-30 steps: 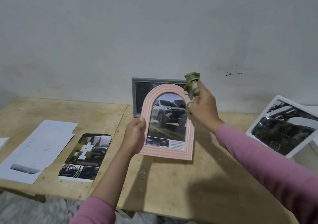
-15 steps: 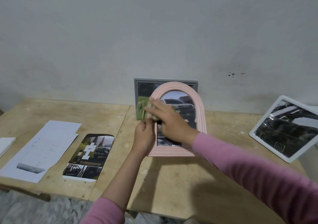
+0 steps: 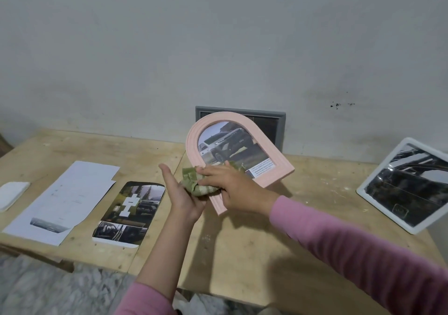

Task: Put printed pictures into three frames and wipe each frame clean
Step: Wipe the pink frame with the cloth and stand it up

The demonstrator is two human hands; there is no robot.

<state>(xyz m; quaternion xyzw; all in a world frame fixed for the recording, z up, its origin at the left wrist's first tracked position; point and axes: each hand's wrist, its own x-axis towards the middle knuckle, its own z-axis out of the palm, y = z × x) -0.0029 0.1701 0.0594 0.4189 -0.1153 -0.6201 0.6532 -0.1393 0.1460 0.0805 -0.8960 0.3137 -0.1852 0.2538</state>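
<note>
A pink arched frame [image 3: 194, 133] with a picture of a car in it is held tilted above the wooden table [image 3: 242, 254]. My right hand [image 3: 237, 188] grips a bunched green cloth [image 3: 194, 181] and presses it against the frame's lower left edge. My left hand [image 3: 179, 193] lies palm up beneath that edge with the thumb spread; its fingers run under the cloth and frame and are hidden. A grey frame [image 3: 278, 125] leans on the wall behind. A white frame [image 3: 385, 211] with a dark picture stands at the right.
A loose printed picture [image 3: 131, 208] with a rounded top lies left of my hands. Further left lie sheets of white paper [image 3: 70, 198] and, at the table's left edge, a small white pad [image 3: 12, 193]. The wall rises right behind the table.
The pink frame has tipped from upright to leaning right. My right hand and the cloth moved from the frame's upper left down to its lower left edge. My left thumb has come off the frame.
</note>
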